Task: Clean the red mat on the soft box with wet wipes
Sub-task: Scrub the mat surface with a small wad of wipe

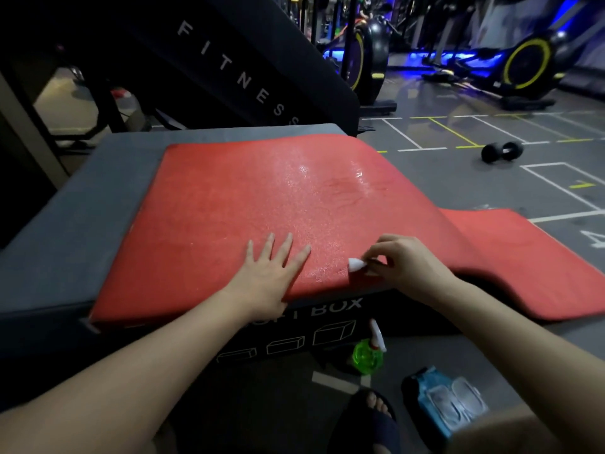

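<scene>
Wetness glistens across the middle of the red mat (262,198), which lies on top of the soft box (65,231), a grey-topped block with black sides bearing white lettering and box outlines. The mat's right part hangs over the box's edge and slopes down to the floor (491,191). The left hand (271,273) lies flat on the near part of the mat, fingers straight and spread, holding nothing. The right hand (402,263) is just beside it near the mat's front edge, fingers curled and pinching a small white wet wipe (356,264) against the mat. Below the box's front face a green spray bottle (368,353) with a white trigger head stands on the floor, and near it to the right lies a blue pack of wipes (448,401). A foot in a dark sandal (373,417) shows at the bottom edge. Farther off, on floor marked with white and yellow lines, lies a black dumbbell (501,151). Behind the box leans a black pad (248,60) printed FITNESS, and exercise bikes (523,63) with yellow-rimmed wheels stand in blue light.
</scene>
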Demonstrator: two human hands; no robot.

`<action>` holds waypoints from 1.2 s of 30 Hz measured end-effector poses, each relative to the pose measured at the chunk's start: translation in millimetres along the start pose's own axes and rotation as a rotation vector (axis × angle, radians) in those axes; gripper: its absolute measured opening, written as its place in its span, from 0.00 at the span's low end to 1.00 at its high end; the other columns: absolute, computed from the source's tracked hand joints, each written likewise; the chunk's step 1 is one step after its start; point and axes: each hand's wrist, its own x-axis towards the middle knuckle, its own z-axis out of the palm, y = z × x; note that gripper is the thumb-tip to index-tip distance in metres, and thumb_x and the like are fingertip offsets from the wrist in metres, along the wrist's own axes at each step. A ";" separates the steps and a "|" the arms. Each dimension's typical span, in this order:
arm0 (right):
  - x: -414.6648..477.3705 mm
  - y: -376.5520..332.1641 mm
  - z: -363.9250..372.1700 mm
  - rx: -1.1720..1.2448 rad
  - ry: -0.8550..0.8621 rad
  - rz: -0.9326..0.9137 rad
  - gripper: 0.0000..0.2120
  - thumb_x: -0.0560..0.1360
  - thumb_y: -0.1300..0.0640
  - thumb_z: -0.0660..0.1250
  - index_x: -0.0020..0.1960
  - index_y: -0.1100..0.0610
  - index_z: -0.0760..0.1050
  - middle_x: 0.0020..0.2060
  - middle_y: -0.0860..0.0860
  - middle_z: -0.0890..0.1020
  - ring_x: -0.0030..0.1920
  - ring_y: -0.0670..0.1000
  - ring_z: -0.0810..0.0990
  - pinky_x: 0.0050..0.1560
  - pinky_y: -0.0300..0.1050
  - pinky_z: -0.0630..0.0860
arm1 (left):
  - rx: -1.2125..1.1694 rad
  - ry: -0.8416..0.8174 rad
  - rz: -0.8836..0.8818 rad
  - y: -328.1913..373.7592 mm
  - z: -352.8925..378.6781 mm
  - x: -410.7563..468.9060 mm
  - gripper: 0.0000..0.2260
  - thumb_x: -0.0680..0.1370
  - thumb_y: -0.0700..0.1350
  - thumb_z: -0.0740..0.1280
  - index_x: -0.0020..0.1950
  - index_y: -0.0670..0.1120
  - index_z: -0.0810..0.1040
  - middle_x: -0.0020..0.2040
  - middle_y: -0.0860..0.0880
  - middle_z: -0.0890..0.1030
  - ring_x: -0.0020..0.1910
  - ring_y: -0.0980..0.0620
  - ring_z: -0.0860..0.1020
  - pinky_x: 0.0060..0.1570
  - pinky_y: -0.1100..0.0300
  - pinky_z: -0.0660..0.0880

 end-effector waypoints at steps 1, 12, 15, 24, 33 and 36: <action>-3.4 2.6 3.6 0.009 0.046 0.000 0.05 0.73 0.59 0.73 0.48 0.53 0.84 0.39 0.46 0.78 0.36 0.45 0.74 0.41 0.43 0.71 | -0.005 0.013 0.000 1.9 -1.0 -1.3 0.51 0.78 0.48 0.70 0.80 0.55 0.29 0.82 0.43 0.34 0.80 0.34 0.36 0.76 0.29 0.43; -3.3 18.9 28.7 -0.520 0.165 -0.267 0.37 0.72 0.53 0.74 0.76 0.58 0.64 0.64 0.54 0.73 0.61 0.58 0.73 0.59 0.52 0.70 | -0.062 0.193 -0.047 -11.9 -35.5 -7.0 0.45 0.75 0.26 0.57 0.84 0.58 0.43 0.84 0.44 0.50 0.82 0.37 0.50 0.76 0.31 0.54; 15.5 9.5 32.3 -0.443 0.175 -0.362 0.32 0.72 0.58 0.73 0.74 0.59 0.67 0.66 0.53 0.75 0.64 0.56 0.74 0.61 0.50 0.70 | -0.083 0.167 -0.067 -29.8 -39.1 -13.7 0.45 0.75 0.25 0.54 0.83 0.58 0.45 0.84 0.45 0.51 0.82 0.38 0.50 0.77 0.32 0.54; 62.7 -57.8 66.8 -0.387 0.168 -0.527 0.24 0.74 0.55 0.67 0.69 0.59 0.72 0.64 0.53 0.77 0.59 0.57 0.78 0.55 0.52 0.74 | -0.141 0.133 -0.165 -104.7 -19.8 -64.1 0.49 0.73 0.24 0.58 0.82 0.63 0.44 0.84 0.48 0.51 0.83 0.44 0.50 0.78 0.38 0.53; 70.4 -91.3 72.3 -0.326 -0.026 -0.484 0.27 0.72 0.47 0.67 0.70 0.50 0.70 0.60 0.47 0.77 0.56 0.53 0.75 0.50 0.50 0.73 | -0.115 0.040 -0.170 -126.6 -4.8 -92.4 0.48 0.75 0.29 0.62 0.82 0.65 0.44 0.84 0.51 0.51 0.83 0.47 0.50 0.78 0.42 0.55; 73.0 -93.8 74.6 -0.323 -0.166 -0.450 0.30 0.68 0.38 0.70 0.68 0.45 0.71 0.58 0.46 0.75 0.56 0.52 0.74 0.48 0.50 0.72 | -0.093 -0.017 -0.152 -125.2 6.6 -91.9 0.46 0.77 0.35 0.66 0.81 0.65 0.42 0.84 0.51 0.49 0.83 0.46 0.48 0.78 0.40 0.54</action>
